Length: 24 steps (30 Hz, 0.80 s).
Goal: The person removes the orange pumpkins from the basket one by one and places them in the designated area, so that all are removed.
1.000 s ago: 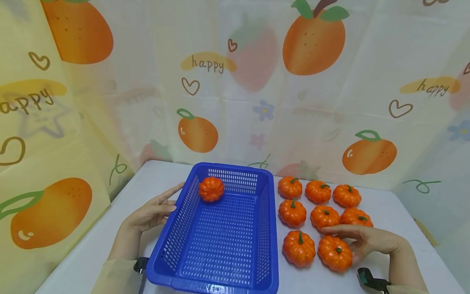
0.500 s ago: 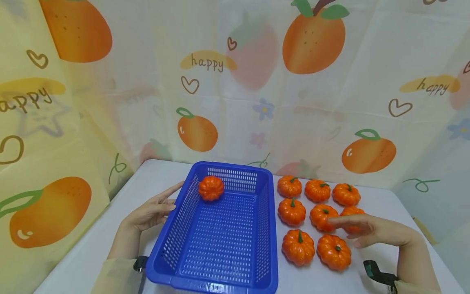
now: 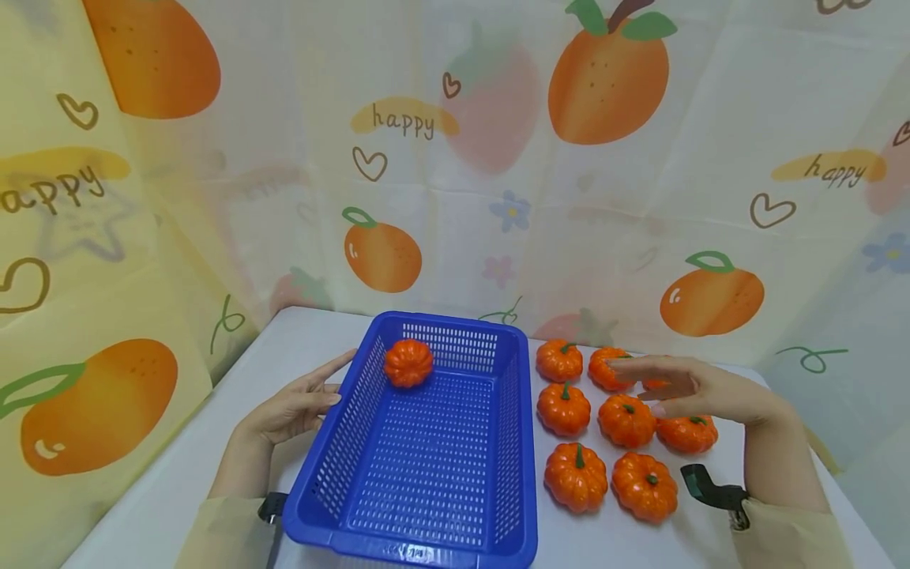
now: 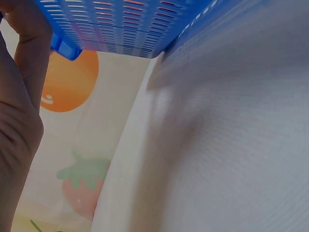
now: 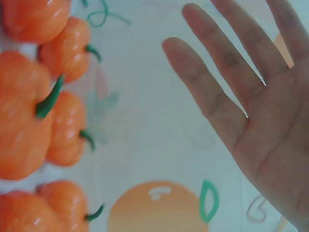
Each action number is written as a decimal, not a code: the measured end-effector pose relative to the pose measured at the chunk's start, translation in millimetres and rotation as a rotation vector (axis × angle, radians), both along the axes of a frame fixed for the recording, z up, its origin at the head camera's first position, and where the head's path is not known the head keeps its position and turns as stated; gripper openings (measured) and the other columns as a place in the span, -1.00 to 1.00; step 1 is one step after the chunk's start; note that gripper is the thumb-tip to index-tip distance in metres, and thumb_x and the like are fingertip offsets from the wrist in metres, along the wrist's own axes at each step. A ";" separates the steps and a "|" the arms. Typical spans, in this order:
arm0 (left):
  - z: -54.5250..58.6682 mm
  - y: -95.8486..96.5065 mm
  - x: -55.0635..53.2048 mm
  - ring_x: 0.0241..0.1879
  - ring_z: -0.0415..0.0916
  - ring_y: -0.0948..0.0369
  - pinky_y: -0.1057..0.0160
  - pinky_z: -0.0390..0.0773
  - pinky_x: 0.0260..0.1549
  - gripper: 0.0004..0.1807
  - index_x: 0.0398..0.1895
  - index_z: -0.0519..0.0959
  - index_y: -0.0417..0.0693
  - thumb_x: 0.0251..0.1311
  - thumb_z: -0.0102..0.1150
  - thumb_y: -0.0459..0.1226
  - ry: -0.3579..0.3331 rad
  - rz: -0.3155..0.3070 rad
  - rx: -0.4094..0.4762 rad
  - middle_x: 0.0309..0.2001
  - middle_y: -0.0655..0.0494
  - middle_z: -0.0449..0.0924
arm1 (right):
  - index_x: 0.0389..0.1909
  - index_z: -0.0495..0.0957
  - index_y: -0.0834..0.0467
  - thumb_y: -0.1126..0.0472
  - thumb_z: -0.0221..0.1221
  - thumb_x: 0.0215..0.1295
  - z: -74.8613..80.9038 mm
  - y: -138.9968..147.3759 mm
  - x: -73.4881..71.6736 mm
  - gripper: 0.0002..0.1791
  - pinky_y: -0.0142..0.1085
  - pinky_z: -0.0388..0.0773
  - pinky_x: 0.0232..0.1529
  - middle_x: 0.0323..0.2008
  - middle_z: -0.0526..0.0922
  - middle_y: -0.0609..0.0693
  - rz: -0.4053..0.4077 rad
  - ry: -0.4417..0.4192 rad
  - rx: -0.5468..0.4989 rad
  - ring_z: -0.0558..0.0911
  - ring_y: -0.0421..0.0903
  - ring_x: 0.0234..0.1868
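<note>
A blue plastic basket (image 3: 426,466) with slotted walls stands on the table, one small orange pumpkin (image 3: 408,363) inside at its back left corner. Against the outside of its left wall rests my left hand (image 3: 295,407), fingers extended and relaxed. Right of the basket, several orange pumpkins with green stems are set in rows, such as a front one (image 3: 577,478) and a middle one (image 3: 626,420). My right hand (image 3: 704,387) hovers over the back right of these rows, partly hiding pumpkins there. The right wrist view shows its fingers (image 5: 227,58) straight and spread, holding nothing.
A white-covered table (image 3: 320,324) carries everything. Behind it and along the sides hangs a curtain (image 3: 455,237) printed with fruit, hearts and words. Each wrist wears a dark camera mount, such as the right mount (image 3: 711,490).
My right hand has risen off the front right pumpkin and moved backward over the back rows. The left hand, the basket and the pumpkins have stayed in place.
</note>
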<state>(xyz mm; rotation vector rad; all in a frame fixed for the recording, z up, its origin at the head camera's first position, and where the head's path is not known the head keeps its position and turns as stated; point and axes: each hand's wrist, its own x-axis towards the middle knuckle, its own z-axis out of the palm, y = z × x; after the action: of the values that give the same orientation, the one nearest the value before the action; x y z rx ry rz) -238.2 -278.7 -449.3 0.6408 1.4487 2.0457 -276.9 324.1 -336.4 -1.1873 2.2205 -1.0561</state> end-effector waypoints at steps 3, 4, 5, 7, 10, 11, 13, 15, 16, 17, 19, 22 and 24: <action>0.4 0.6 0.2 -0.39 0.67 0.33 0.36 0.72 -0.30 -0.20 0.60 -0.34 0.07 0.44 -0.30 -0.51 -0.018 0.021 -0.010 0.02 0.03 0.69 | 0.46 0.22 0.16 0.41 0.06 0.37 11.5 -13.6 -2.0 -0.37 -0.40 0.57 0.21 0.41 0.39 -0.19 -0.007 0.001 -0.034 0.45 -0.39 0.33; 0.5 0.7 0.2 -0.39 0.68 0.33 0.35 0.72 -0.30 -0.19 0.60 -0.34 0.07 0.44 -0.29 -0.51 -0.023 0.027 -0.014 0.02 0.03 0.70 | 0.46 0.21 0.16 0.41 0.06 0.38 15.3 -18.5 -2.7 -0.36 -0.39 0.58 0.20 0.43 0.37 -0.19 -0.009 0.006 -0.047 0.45 -0.38 0.33; 0.6 0.7 0.1 -0.38 0.68 0.32 0.35 0.72 -0.30 -0.19 0.60 -0.35 0.07 0.44 -0.29 -0.51 -0.024 0.026 -0.015 0.03 0.03 0.70 | 0.47 0.19 0.17 0.42 0.05 0.39 18.9 -23.8 -3.9 -0.36 -0.37 0.59 0.20 0.46 0.32 -0.18 -0.006 0.011 -0.064 0.45 -0.36 0.34; 0.6 0.6 -0.5 -0.37 0.70 0.31 0.35 0.72 -0.30 -0.19 0.60 -0.35 0.06 0.44 -0.28 -0.51 -0.023 0.024 -0.011 0.04 0.02 0.70 | 0.49 0.15 0.18 0.42 0.03 0.40 25.8 -35.0 -7.0 -0.35 -0.36 0.61 0.19 0.48 0.28 -0.15 -0.009 0.019 -0.099 0.46 -0.33 0.34; 0.4 0.4 -1.9 -0.37 0.69 0.33 0.37 0.72 -0.30 -0.19 0.60 -0.37 0.05 0.44 -0.31 -0.52 -0.006 0.007 -0.003 0.04 0.03 0.69 | 0.50 0.15 0.17 0.41 0.02 0.41 33.5 -53.0 -12.8 -0.35 -0.36 0.60 0.18 0.48 0.28 -0.13 -0.051 0.039 -0.142 0.48 -0.30 0.34; 0.5 0.4 -2.1 -0.36 0.69 0.33 0.37 0.72 -0.30 -0.20 0.60 -0.37 0.05 0.44 -0.31 -0.52 -0.005 0.006 -0.002 0.04 0.03 0.69 | 0.50 0.16 0.14 0.39 0.03 0.41 35.6 -59.7 -14.8 -0.35 -0.36 0.61 0.17 0.47 0.30 -0.14 -0.082 0.040 -0.152 0.50 -0.29 0.33; 0.8 0.4 -2.2 -0.36 0.69 0.33 0.37 0.72 -0.30 -0.20 0.60 -0.36 0.05 0.44 -0.32 -0.52 -0.006 0.012 -0.002 0.03 0.04 0.69 | 0.48 0.21 0.05 0.32 0.07 0.42 38.2 -73.7 -18.6 -0.37 -0.34 0.64 0.14 0.43 0.36 -0.17 -0.164 0.032 -0.173 0.51 -0.28 0.31; 1.2 0.4 -1.7 -0.37 0.69 0.32 0.36 0.72 -0.31 -0.20 0.60 -0.35 0.06 0.44 -0.33 -0.53 -0.015 0.025 -0.006 0.02 0.03 0.70 | 0.46 0.25 0.00 0.26 0.11 0.41 38.8 -89.3 -23.1 -0.39 -0.33 0.65 0.12 0.40 0.41 -0.15 -0.241 0.022 -0.212 0.53 -0.22 0.31; 1.3 0.4 -1.2 -0.38 0.70 0.32 0.36 0.72 -0.32 -0.20 0.60 -0.34 0.07 0.44 -0.32 -0.53 -0.023 0.034 -0.008 0.02 0.03 0.70 | 0.45 0.27 -0.02 0.24 0.12 0.41 38.1 -97.6 -25.8 -0.40 -0.33 0.66 0.11 0.38 0.42 -0.15 -0.273 0.007 -0.242 0.54 -0.20 0.31; 1.4 0.3 -0.8 -0.38 0.69 0.32 0.36 0.72 -0.32 -0.20 0.60 -0.35 0.07 0.44 -0.33 -0.53 -0.026 0.037 -0.009 0.01 0.03 0.70 | 0.45 0.27 0.01 0.24 0.12 0.41 37.0 -105.8 -28.7 -0.40 -0.33 0.66 0.11 0.37 0.44 -0.11 -0.287 -0.011 -0.279 0.54 -0.15 0.31; 1.4 0.1 -0.2 -0.39 0.69 0.32 0.36 0.72 -0.32 -0.20 0.60 -0.36 0.07 0.44 -0.33 -0.53 -0.028 0.039 -0.013 0.00 0.04 0.70 | 0.43 0.29 0.03 0.25 0.10 0.43 33.4 -122.7 -34.3 -0.43 -0.35 0.64 0.14 0.34 0.46 -0.07 -0.303 -0.060 -0.360 0.54 -0.06 0.32; 1.2 0.3 -0.3 -0.38 0.69 0.32 0.36 0.72 -0.31 -0.20 0.60 -0.36 0.06 0.44 -0.32 -0.52 -0.026 0.030 -0.010 0.01 0.03 0.70 | 0.40 0.32 0.05 0.26 0.08 0.44 28.0 -148.5 -40.7 -0.48 -0.34 0.63 0.17 0.32 0.47 0.00 -0.309 -0.143 -0.467 0.53 0.01 0.32; 0.6 0.1 -1.0 -0.37 0.69 0.32 0.36 0.72 -0.31 -0.20 0.60 -0.38 0.05 0.44 -0.33 -0.52 -0.019 0.015 -0.002 0.02 0.03 0.70 | 0.38 0.33 0.04 0.26 0.07 0.45 24.4 -164.7 -43.8 -0.50 -0.31 0.62 0.19 0.34 0.44 0.05 -0.312 -0.192 -0.506 0.50 0.06 0.34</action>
<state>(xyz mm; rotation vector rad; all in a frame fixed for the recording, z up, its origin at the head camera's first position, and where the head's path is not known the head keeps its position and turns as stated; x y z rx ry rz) -239.2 -278.6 -448.7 0.6095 1.4484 2.0563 -320.7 159.4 -312.0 -0.8786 2.0907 -1.8557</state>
